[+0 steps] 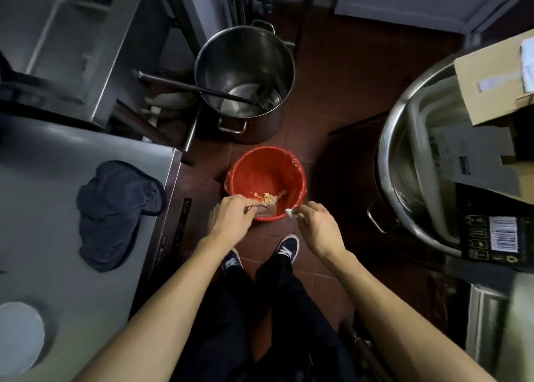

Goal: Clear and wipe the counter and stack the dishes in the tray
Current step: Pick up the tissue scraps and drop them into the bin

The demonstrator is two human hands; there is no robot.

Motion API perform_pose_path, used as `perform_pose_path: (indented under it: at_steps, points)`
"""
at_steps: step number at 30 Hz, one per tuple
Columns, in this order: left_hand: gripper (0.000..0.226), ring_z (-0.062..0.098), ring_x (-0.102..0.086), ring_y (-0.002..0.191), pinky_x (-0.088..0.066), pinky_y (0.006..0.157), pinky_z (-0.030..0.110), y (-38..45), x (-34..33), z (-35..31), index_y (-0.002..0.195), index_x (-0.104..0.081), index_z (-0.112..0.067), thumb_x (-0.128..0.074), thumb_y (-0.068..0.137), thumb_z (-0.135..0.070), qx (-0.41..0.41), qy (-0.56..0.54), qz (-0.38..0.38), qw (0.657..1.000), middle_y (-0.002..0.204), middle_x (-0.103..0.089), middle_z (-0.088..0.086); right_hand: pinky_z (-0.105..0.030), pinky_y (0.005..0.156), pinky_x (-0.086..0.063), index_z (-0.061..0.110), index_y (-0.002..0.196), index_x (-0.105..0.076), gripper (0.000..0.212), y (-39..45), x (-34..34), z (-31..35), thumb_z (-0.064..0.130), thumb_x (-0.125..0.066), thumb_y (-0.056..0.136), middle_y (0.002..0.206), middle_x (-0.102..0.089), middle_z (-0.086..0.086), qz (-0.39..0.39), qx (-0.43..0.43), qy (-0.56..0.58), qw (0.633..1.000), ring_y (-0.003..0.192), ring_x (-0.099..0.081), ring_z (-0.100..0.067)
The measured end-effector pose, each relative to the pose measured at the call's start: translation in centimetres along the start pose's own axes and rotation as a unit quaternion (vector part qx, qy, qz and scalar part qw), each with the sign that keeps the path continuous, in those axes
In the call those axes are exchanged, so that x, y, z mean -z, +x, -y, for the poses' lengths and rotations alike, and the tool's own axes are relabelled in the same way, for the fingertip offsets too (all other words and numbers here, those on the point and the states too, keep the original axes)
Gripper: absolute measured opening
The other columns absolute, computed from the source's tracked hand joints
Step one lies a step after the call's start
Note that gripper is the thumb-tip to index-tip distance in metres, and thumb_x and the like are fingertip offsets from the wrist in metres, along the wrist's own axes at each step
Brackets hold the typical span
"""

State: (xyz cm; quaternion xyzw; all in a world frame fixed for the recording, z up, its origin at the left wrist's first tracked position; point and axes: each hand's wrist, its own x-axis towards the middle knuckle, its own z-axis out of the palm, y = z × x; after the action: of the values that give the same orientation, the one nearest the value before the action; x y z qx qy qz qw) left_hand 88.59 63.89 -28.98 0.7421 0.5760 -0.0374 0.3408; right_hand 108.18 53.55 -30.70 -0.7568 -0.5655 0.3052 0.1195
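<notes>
We stand over the red bin on the floor, and both hands work at its near rim. The main risk, as we judge it, is that scraps fall outside the bin: the left hand holds a clear, glassy dish right at the near edge, not over the middle, so food that slides off could land on the floor tiles or on our shoes just below. Some yellow and orange scraps already lie inside the bin. A second risk is that the dish slips, because it looks wet and smooth and is tilted; the blur does not let us tell its exact shape.

The left grip is closed around the dish, fingers curled over its edge. The right hand pinches a small white piece, maybe a tissue, between thumb and fingertips, just beside the dish; the other fingers are loosely bent.

The dark cloth for wiping lies crumpled on the steel bench at our left, untouched, and a white plate sits at the near corner.
</notes>
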Motion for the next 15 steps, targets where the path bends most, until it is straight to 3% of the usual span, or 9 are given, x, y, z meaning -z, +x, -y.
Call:
perform_pose_path:
  at_steps: [15]
  points:
    - [0.022,0.019,-0.067,0.100,-0.055,0.088,0.040,14.6,-14.3,9.6,0.112,-0.073,-0.036,-0.065,0.092,-0.032,0.051,-0.026,0.044,0.997,0.116,-0.070,-0.011,-0.037,0.070,-0.050,0.016,0.100,-0.073,0.016,11.0,-16.1,-8.5,0.009,-0.061,0.091,0.089,-0.062,-0.002,-0.028,-0.132,0.116,0.984,0.080,-0.060,-0.022]
